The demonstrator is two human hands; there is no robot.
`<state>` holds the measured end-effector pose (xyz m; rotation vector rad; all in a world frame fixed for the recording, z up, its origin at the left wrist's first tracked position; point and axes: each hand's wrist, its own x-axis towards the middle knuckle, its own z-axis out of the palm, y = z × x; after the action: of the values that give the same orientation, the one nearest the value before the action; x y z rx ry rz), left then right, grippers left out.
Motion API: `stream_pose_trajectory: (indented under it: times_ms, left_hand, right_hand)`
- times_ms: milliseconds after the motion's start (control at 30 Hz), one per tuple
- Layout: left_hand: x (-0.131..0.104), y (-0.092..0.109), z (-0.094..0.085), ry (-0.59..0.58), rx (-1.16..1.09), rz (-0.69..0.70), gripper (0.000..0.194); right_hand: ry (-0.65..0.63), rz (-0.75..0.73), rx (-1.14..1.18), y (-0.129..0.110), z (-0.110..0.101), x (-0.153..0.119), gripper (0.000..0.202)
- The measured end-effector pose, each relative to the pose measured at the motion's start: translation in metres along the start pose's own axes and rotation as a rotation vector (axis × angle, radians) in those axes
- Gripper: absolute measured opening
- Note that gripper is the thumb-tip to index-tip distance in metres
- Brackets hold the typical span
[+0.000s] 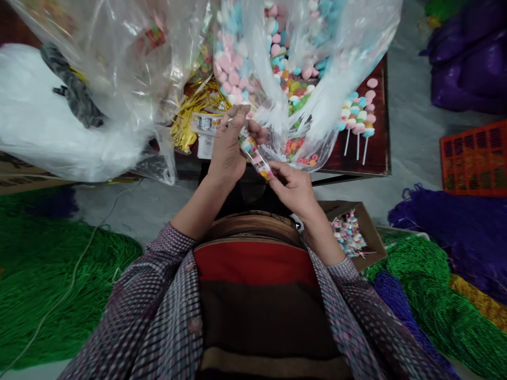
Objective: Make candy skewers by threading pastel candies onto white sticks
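A narrow clear-wrapped candy stick [255,157] with pink, white and yellow pieces slants between my two hands. My left hand [231,148] is closed around its upper end, fingers curled about the wrapper. The thumb and fingers of my right hand [291,184] pinch the lower end. Behind my left hand lie gold twist ties [198,108] and small printed labels [206,123]. Just beyond my hands, an open plastic bag holds pink, white and blue marshmallows [233,68] and ring-shaped gummies [303,150].
Several marshmallow sticks [358,119] lie at the right of the dark table [378,153]. Below is a cardboard box [374,240] of wrapped candies. A bag of white material [59,116] sits left; an orange crate [471,158] and green strands [423,269] are on the right.
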<state>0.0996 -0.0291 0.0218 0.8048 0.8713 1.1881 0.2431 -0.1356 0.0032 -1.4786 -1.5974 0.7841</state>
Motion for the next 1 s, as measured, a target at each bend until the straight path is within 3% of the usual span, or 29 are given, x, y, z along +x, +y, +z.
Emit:
stream_pose_trajectory:
  times_ms: [133, 333, 467, 567, 700, 800, 900, 1000]
  left_hand:
    - [-0.01, 0.007, 0.012, 0.024, -0.058, -0.029, 0.015]
    - [-0.009, 0.003, 0.013, -0.001, -0.144, -0.06, 0.013]
    - [-0.007, -0.002, 0.01, 0.006, -0.225, -0.089, 0.009]
    - [-0.005, -0.007, 0.008, 0.003, -0.226, -0.068, 0.011]
    - [-0.005, -0.012, 0.006, -0.037, -0.233, -0.065, 0.008]
    - [-0.007, -0.013, 0.007, -0.038, -0.227, -0.083, 0.008]
    - [-0.008, -0.013, 0.009, -0.03, -0.218, -0.114, 0.007]
    - [-0.006, -0.01, 0.008, 0.02, -0.227, -0.152, 0.009]
  right_hand:
    - [0.052, -0.04, -0.038, 0.0, 0.005, -0.004, 0.02]
    - [0.145, 0.079, 0.227, 0.004, 0.019, -0.007, 0.019]
    - [0.001, 0.169, 0.368, 0.006, 0.014, -0.004, 0.032]
    - [-0.069, 0.149, 0.347, 0.008, 0.013, -0.004, 0.036]
    - [0.083, 0.068, 0.129, 0.007, 0.018, -0.006, 0.021]
    - [0.165, 0.009, 0.093, 0.005, 0.022, -0.004, 0.014]
    - [0.217, 0.048, 0.176, 0.004, 0.029, 0.003, 0.016]
    - [0.161, 0.184, 0.415, 0.002, 0.031, 0.008, 0.028]
